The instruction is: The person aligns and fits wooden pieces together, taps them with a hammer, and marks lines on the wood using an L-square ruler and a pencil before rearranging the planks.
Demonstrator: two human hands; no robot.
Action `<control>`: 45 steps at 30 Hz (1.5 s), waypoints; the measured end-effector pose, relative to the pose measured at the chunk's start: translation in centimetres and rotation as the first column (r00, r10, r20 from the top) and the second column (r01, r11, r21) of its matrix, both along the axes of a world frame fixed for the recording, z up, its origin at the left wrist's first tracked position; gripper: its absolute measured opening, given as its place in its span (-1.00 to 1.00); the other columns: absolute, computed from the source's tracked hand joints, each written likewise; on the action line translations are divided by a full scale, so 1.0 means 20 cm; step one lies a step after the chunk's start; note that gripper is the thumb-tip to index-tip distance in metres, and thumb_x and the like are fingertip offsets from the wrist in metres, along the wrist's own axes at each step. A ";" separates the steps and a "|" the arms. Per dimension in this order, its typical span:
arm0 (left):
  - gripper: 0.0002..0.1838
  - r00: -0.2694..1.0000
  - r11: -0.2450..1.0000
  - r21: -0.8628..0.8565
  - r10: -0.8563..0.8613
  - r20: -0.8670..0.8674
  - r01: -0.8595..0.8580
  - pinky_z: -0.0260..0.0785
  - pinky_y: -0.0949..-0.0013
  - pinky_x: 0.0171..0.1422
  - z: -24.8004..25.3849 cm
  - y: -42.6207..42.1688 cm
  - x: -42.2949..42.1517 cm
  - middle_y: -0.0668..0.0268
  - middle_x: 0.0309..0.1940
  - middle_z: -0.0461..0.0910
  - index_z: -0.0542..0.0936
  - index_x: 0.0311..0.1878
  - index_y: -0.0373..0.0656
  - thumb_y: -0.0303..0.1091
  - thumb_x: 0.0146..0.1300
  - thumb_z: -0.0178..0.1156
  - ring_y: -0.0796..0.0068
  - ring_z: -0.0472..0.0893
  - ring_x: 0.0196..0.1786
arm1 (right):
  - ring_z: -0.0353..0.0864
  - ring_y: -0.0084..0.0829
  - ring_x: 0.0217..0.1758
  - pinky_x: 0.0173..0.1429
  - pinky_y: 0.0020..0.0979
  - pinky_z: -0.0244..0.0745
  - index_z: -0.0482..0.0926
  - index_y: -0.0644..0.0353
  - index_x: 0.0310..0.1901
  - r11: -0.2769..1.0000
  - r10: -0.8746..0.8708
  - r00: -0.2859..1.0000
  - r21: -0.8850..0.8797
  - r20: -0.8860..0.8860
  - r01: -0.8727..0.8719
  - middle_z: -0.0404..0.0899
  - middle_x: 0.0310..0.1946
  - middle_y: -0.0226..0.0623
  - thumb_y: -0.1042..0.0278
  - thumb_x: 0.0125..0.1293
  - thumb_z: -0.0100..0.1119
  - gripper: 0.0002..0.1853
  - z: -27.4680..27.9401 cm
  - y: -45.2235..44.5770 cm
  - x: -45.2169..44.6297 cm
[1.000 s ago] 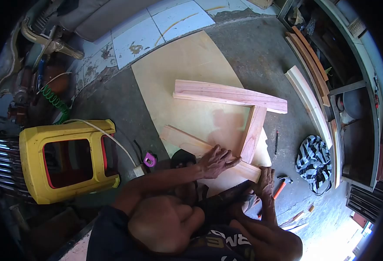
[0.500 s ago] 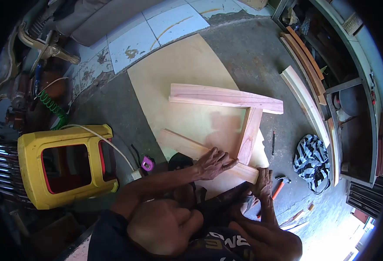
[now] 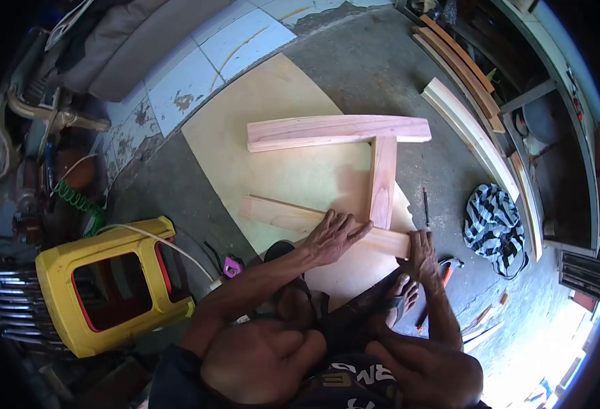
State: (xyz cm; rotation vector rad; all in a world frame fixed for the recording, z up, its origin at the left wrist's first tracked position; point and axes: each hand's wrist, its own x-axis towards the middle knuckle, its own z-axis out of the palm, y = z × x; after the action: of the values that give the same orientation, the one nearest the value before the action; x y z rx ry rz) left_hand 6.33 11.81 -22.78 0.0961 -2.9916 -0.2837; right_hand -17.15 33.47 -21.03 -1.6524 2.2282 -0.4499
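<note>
Three lengths of pale wood form an H-like frame, open on the left. The near wooden plank [image 3: 281, 214] lies under my left hand [image 3: 332, 238], whose fingers curl over its far edge. At that plank's right end, my right hand [image 3: 422, 255] is closed with the fingers around the end. A short crosspiece [image 3: 383, 178] runs from the near plank to the far wooden plank [image 3: 334, 129], touching both. My palms hide part of the near plank's underside. Beneath the frame is a thin plywood sheet [image 3: 245, 123] on the floor.
A claw hammer [image 3: 444, 276] lies right of my foot, and a pencil [image 3: 426, 208] beyond it. Farther right are a checked cloth [image 3: 495, 225] and long timber strips [image 3: 473, 140]. Left stand a purple tape measure [image 3: 232, 266] and a yellow casing [image 3: 54, 286].
The wooden frame has turned slightly, so its crosspiece stands more upright in view. The view has also shifted. Both hands stay on the near plank.
</note>
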 end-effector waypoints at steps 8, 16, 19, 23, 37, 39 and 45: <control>-0.15 0.994 1.000 0.017 0.015 0.105 -0.017 0.29 -0.09 0.26 0.08 -0.10 -0.10 0.02 0.12 0.44 0.17 0.66 -0.08 -0.33 0.29 0.20 0.04 0.46 0.13 | 0.44 0.16 0.19 0.33 0.03 0.45 0.43 0.26 0.21 0.996 0.010 1.000 0.087 -0.017 -0.008 0.46 0.09 0.03 0.32 0.00 0.51 -0.30 0.09 -0.17 -0.14; 0.00 0.859 0.858 -0.041 0.511 -0.039 -0.512 0.20 -0.14 0.53 0.27 -1.09 0.04 -0.10 0.33 0.42 0.19 0.60 -0.18 -0.26 0.12 0.48 -0.18 0.36 0.44 | 0.45 0.15 0.21 0.35 0.01 0.45 0.44 0.24 0.21 0.989 0.005 1.000 0.145 -0.005 -0.004 0.46 0.12 0.01 0.31 -0.01 0.53 -0.29 0.10 -0.16 -0.15; 0.09 0.778 0.802 -0.084 0.594 0.204 -0.591 0.22 -0.10 0.54 0.25 -1.39 0.13 -0.08 0.34 0.41 0.12 0.62 -0.18 -0.23 0.07 0.52 -0.15 0.38 0.44 | 0.44 0.14 0.22 0.37 0.01 0.43 0.44 0.24 0.22 0.984 -0.016 1.000 0.176 0.008 0.014 0.45 0.12 0.01 0.30 0.00 0.53 -0.28 0.12 -0.17 -0.14; -0.15 0.664 0.716 -0.024 0.659 0.354 -0.698 0.45 0.08 0.41 0.16 -1.40 0.15 -0.04 0.26 0.42 0.31 0.39 -0.30 -0.32 0.08 0.54 -0.08 0.48 0.35 | 0.42 0.15 0.24 0.41 0.01 0.38 0.43 0.25 0.24 0.982 -0.025 1.000 0.185 -0.018 0.028 0.44 0.13 0.03 0.29 0.01 0.53 -0.26 0.11 -0.17 -0.13; -0.25 0.695 0.751 -0.044 0.631 0.345 -0.659 0.50 -0.03 0.35 0.12 -1.39 0.23 -0.12 0.22 0.41 0.33 0.30 -0.38 -0.33 0.09 0.46 -0.17 0.48 0.30 | 0.41 0.13 0.27 0.42 0.01 0.41 0.41 0.24 0.27 0.982 0.069 0.998 0.175 0.010 -0.069 0.44 0.15 0.01 0.23 -0.01 0.53 -0.22 0.11 -0.21 -0.26; -0.25 0.662 0.719 -0.045 0.661 0.353 -0.694 0.51 -0.03 0.31 0.13 -1.32 0.31 -0.12 0.21 0.43 0.34 0.29 -0.39 -0.31 0.10 0.48 -0.17 0.48 0.30 | 0.41 0.13 0.27 0.42 0.01 0.41 0.41 0.23 0.27 0.986 0.081 0.996 0.142 0.035 -0.085 0.44 0.16 0.00 0.22 -0.01 0.53 -0.22 0.12 -0.23 -0.29; -0.26 0.590 0.648 -0.113 0.741 0.321 -0.753 0.39 -0.07 0.38 0.10 -1.10 0.62 -0.14 0.14 0.43 0.35 0.17 -0.43 -0.19 0.08 0.51 -0.21 0.44 0.26 | 0.33 0.15 0.42 0.47 0.02 0.42 0.38 0.21 0.24 0.950 0.262 0.964 0.184 -0.041 -0.251 0.39 0.20 -0.04 0.18 0.00 0.54 -0.22 0.06 -0.32 -0.36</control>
State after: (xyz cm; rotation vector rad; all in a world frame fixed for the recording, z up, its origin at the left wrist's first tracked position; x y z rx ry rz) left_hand 18.81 -10.18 -20.83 1.5210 -2.9023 -0.2222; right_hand -24.41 27.01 -19.78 -1.8479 1.9912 -0.1274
